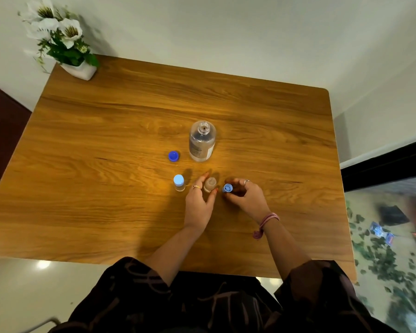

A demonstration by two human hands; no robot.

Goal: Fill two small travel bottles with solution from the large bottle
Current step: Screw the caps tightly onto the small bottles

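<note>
The large clear bottle (202, 141) stands uncapped and upright at the table's middle, with its dark blue cap (173, 156) lying to its left. One small travel bottle (179, 183) with a light blue cap stands left of my hands. A second small bottle (210, 184) stands uncapped between thumb and fingers of my left hand (198, 205), which holds it. My right hand (245, 195) pinches a light blue cap (227, 188) just right of that bottle.
The wooden table (130, 131) carries a white pot of white flowers (63, 42) at its far left corner against the wall. Past the table's right edge lies a patterned floor with scattered items.
</note>
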